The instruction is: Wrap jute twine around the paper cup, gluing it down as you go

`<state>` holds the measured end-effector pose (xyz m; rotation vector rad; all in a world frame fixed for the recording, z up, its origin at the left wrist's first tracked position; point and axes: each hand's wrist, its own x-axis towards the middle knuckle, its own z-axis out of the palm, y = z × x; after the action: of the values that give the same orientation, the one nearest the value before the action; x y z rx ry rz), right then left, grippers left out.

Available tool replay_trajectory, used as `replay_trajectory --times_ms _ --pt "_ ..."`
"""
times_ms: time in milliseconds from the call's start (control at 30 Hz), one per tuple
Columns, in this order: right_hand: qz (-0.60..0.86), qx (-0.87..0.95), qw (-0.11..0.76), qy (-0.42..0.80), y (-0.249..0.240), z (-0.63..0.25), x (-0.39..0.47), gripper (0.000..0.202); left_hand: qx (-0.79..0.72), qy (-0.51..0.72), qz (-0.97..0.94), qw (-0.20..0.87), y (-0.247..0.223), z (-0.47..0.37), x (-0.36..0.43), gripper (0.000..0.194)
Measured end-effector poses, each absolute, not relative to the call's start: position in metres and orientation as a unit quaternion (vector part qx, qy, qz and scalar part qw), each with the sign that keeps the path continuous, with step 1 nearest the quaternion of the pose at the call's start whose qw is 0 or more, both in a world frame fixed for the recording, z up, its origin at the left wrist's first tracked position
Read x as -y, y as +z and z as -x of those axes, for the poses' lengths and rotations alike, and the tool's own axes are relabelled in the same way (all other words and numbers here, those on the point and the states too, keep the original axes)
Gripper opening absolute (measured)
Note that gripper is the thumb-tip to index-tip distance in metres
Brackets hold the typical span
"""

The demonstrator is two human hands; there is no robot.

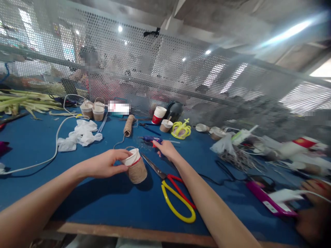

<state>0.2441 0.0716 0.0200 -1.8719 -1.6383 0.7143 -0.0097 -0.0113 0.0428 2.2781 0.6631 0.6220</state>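
Tilted above the blue table, a paper cup wrapped in brown twine shows a white rim and a red band. My left hand pinches its rim between thumb and fingers. A strand of twine runs from the cup to a twine roll lying farther back. My right hand is wrapped round a blue glue gun, whose tip points left. Between the cup and my right forearm lie large scissors with one yellow and one red handle, blades partly apart.
Crumpled white plastic lies at left, beside a white cable. Behind stand twine-wrapped cups, pliers, a red-and-white cup and a yellow crown-shaped piece. A purple power strip and another person's hand are at right.
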Motion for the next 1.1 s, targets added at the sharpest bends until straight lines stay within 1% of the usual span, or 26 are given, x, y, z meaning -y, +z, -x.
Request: replay_trajectory --times_ms 133,200,267,333,400,433,467,533,600,633,800,967,1100 --pt "0.665 0.657 0.276 0.224 0.038 -0.231 -0.064 0.027 -0.249 0.239 -0.878 0.332 0.044 0.01 0.012 0.022" --pt "0.629 0.691 0.275 0.225 0.051 -0.219 -0.053 0.027 -0.242 0.237 -0.881 0.33 0.045 0.009 0.013 0.02" --pt "0.582 0.727 0.257 0.259 0.063 -0.204 -0.039 0.037 -0.234 0.228 -0.885 0.33 0.046 0.008 0.015 0.019" --pt "0.501 0.768 0.21 0.339 0.07 -0.189 -0.026 0.048 -0.234 0.216 -0.889 0.33 0.047 0.007 0.016 0.018" --pt "0.453 0.773 0.176 0.408 0.074 -0.177 -0.017 0.042 -0.243 0.206 -0.89 0.328 0.047 0.007 0.016 0.017" --pt "0.444 0.762 0.182 0.434 0.075 -0.174 -0.014 0.035 -0.249 0.203 -0.889 0.327 0.047 0.008 0.016 0.016" --pt "0.445 0.745 0.208 0.452 0.075 -0.172 -0.013 0.028 -0.257 0.202 -0.886 0.328 0.046 0.008 0.016 0.016" --pt "0.444 0.705 0.286 0.473 0.075 -0.173 -0.011 0.019 -0.284 0.203 -0.874 0.339 0.045 0.011 0.014 0.018" --pt "0.443 0.679 0.352 0.467 0.075 -0.18 -0.008 0.018 -0.31 0.212 -0.853 0.363 0.043 0.013 0.011 0.023" --pt "0.446 0.676 0.371 0.454 0.076 -0.184 -0.006 0.019 -0.318 0.219 -0.841 0.379 0.043 0.014 0.01 0.025" --pt "0.469 0.668 0.418 0.399 0.072 -0.198 0.006 0.02 -0.314 0.247 -0.806 0.436 0.043 0.013 0.009 0.028" --pt "0.465 0.649 0.456 0.393 0.065 -0.198 0.01 0.02 -0.319 0.233 -0.812 0.429 0.046 0.011 0.013 0.026" --pt "0.459 0.659 0.465 0.372 0.064 -0.195 0.011 0.021 -0.321 0.224 -0.819 0.419 0.047 0.011 0.014 0.026"
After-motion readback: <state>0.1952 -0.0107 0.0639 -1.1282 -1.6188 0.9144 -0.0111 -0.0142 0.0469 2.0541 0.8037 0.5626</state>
